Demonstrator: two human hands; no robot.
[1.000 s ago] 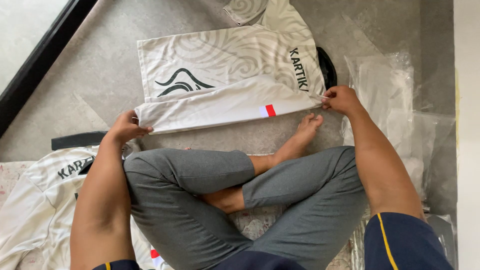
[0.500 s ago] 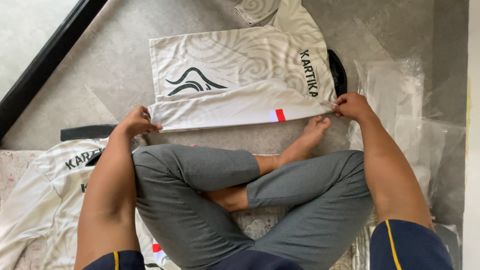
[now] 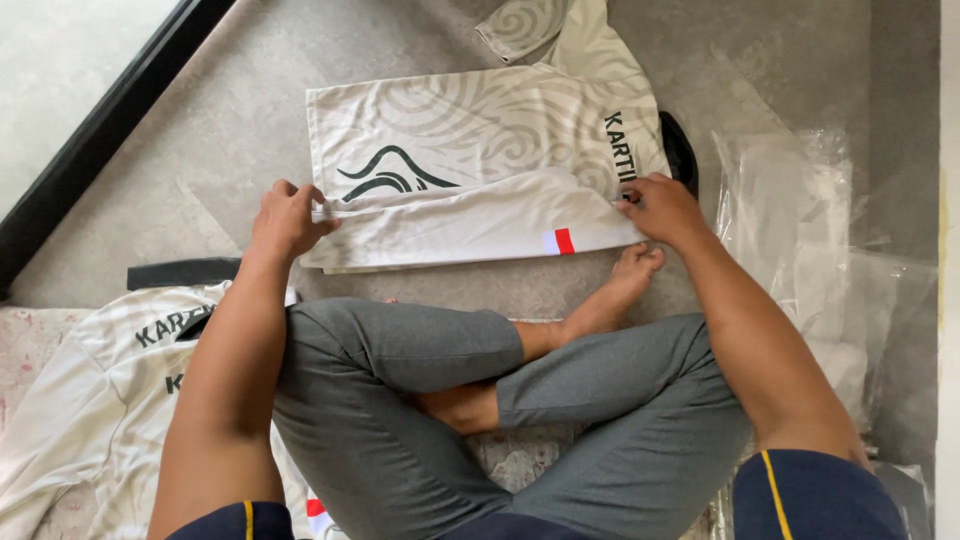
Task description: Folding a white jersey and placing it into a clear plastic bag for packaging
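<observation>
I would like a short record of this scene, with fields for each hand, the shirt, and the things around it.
left hand: grips the left end of the folded edge of the shirt
right hand: pinches the right end of that edge
shirt: white with grey swirls, flat on the floor, bottom part folded up
right side: clear plastic bags
left side: more white shirts in a heap
person: sits cross-legged, grey trousers
</observation>
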